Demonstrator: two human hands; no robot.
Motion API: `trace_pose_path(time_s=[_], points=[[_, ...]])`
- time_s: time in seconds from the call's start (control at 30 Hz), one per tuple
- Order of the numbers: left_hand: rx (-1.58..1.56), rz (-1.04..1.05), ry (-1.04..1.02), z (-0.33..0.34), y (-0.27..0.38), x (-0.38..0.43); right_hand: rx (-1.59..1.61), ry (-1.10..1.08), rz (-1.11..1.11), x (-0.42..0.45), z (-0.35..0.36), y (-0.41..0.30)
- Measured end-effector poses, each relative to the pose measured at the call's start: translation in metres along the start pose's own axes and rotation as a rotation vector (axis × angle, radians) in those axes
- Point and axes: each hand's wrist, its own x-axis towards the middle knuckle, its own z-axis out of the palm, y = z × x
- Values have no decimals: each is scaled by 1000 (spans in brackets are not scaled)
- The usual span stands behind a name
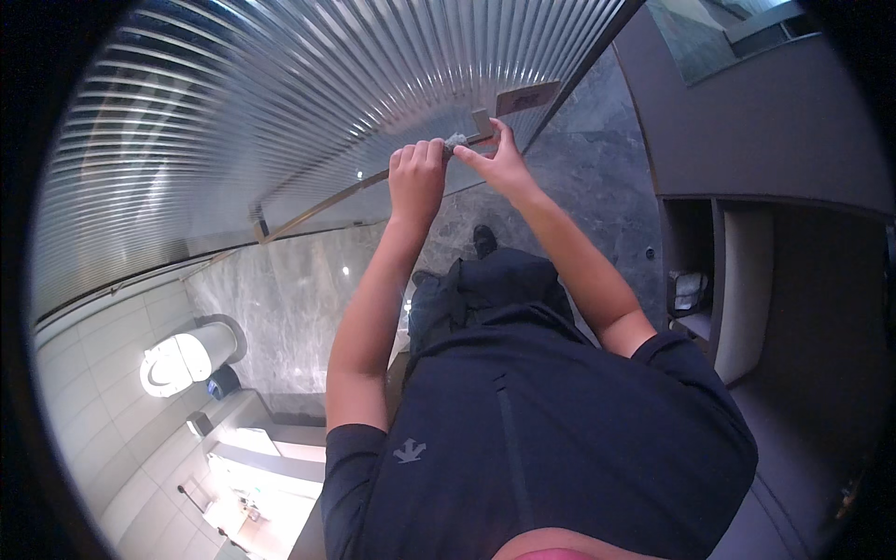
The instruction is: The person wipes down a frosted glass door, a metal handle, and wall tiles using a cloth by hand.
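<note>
Before me stands a ribbed glass panel (280,91) with a long metal bar (329,201) fixed to it by brackets. My left hand (418,168) is curled over the bar near its right end. A small grey cloth (455,141) shows on the bar between my two hands. At the bar's right end, beside the square bracket (482,122), my right hand (500,161) has its thumb at the cloth and its fingers at the bar. A brownish plate (526,99) with a dark marking sits on the glass just beyond the bracket.
A white toilet (189,355) and a small dark bin (223,382) stand at lower left, near a brightly lit washbasin counter (269,490). Dark cabinetry (756,133) with an open shelf niche (689,280) lies to the right. The floor (595,175) is grey marble-look.
</note>
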Motion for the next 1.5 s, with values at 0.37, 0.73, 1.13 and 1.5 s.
trace_pose_path(time_s=[0.37, 0.73, 1.13, 1.5], points=[[99, -35, -126, -10, -4, 16, 274, -8, 45, 17, 4, 1], [-66, -97, 128, -6, -60, -54, 440, -171, 314, 11, -8, 10], [224, -298, 77, -78, -194, -153, 602, -263, 230, 21, -13, 37], [-401, -1056, 354, -109, -238, -194, 626, -242, 236, 15, -9, 24]])
